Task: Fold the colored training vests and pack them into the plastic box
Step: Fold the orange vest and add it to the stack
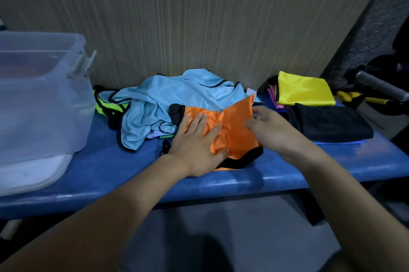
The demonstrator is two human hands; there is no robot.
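Both hands on orange vest (232, 132) mid-surface: left hand (197, 145) flat, right hand (272, 130) fingers pinching flap; plastic box (39, 99) contents blurred.

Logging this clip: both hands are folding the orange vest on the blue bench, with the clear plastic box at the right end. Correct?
Not quite. The head view shows the plastic box at the left end of the blue bench. The rest holds: left hand and right hand work the orange vest.

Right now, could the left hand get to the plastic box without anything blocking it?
Probably yes. The left hand presses flat on the orange vest, and the plastic box stands to its left on the blue bench, open at the top. Only bare bench lies between; the light blue vest sits further back.
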